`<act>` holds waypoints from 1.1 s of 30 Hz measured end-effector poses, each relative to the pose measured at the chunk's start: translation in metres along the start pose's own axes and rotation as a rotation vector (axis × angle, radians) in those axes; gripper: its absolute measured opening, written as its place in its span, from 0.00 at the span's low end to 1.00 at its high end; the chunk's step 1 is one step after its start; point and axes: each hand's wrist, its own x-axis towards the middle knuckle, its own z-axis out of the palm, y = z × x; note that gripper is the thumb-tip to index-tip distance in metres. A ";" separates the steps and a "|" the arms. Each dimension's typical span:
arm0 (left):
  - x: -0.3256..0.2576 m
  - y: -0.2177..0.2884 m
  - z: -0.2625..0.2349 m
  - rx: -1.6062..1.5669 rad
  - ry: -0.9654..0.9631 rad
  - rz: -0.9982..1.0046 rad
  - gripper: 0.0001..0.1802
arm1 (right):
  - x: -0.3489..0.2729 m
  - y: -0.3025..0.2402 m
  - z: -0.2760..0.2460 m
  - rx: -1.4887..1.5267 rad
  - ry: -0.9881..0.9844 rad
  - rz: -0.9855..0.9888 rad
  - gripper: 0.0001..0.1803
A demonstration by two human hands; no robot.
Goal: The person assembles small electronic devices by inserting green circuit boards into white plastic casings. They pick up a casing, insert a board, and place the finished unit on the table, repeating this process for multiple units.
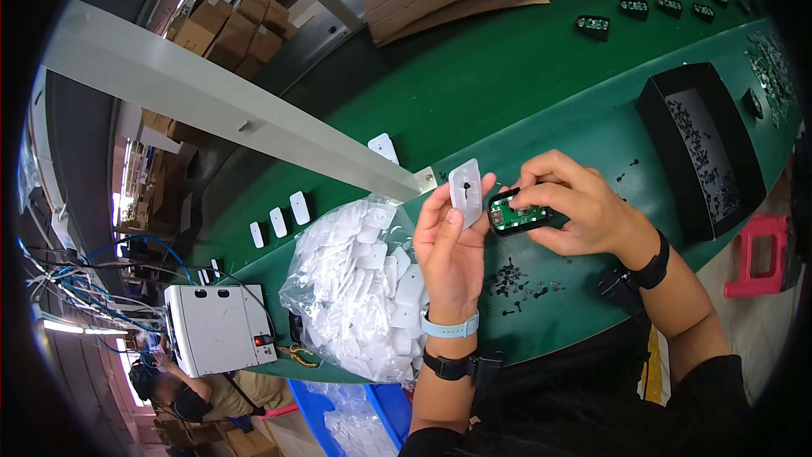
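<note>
My left hand (448, 241) grips a white plastic cover (466, 190) between thumb and fingers, tilted upright, with a small black part at its middle. Close beside it, my right hand (575, 203) holds a black housing (499, 228) with a green circuit board (518, 218) inside. The right thumb and fingertips press around the board's edge, partly hiding it. The cover and the housing are nearly touching. Below the hands, small black parts (510, 278) lie scattered on the green table.
A clear bag of white covers (359, 288) sits left of my hands. A black box of small black parts (706, 152) stands at right. Black housings with boards (593, 27) line the far belt. A pale metal post (245, 114) slants across. A white machine (217, 330) is at left.
</note>
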 end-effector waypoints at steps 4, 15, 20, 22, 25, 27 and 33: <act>0.000 0.000 0.000 0.003 0.009 -0.006 0.17 | 0.000 -0.002 -0.003 0.030 -0.026 0.003 0.26; -0.001 -0.001 0.001 0.001 0.014 -0.018 0.16 | 0.001 -0.006 -0.006 -0.002 -0.040 0.013 0.24; -0.001 -0.001 0.001 -0.004 0.010 -0.027 0.16 | 0.002 -0.007 -0.008 -0.032 -0.040 -0.010 0.22; -0.001 -0.001 0.000 -0.007 0.009 -0.030 0.16 | 0.002 -0.005 -0.007 -0.032 -0.034 -0.015 0.21; -0.001 -0.001 0.002 -0.009 0.004 -0.035 0.16 | 0.002 -0.006 -0.008 -0.035 -0.034 -0.016 0.19; -0.001 -0.001 0.003 -0.013 -0.003 -0.038 0.16 | 0.002 -0.007 -0.009 -0.040 -0.039 -0.015 0.18; -0.003 -0.002 0.003 -0.021 -0.018 -0.054 0.15 | 0.002 -0.008 -0.010 -0.053 -0.047 -0.022 0.18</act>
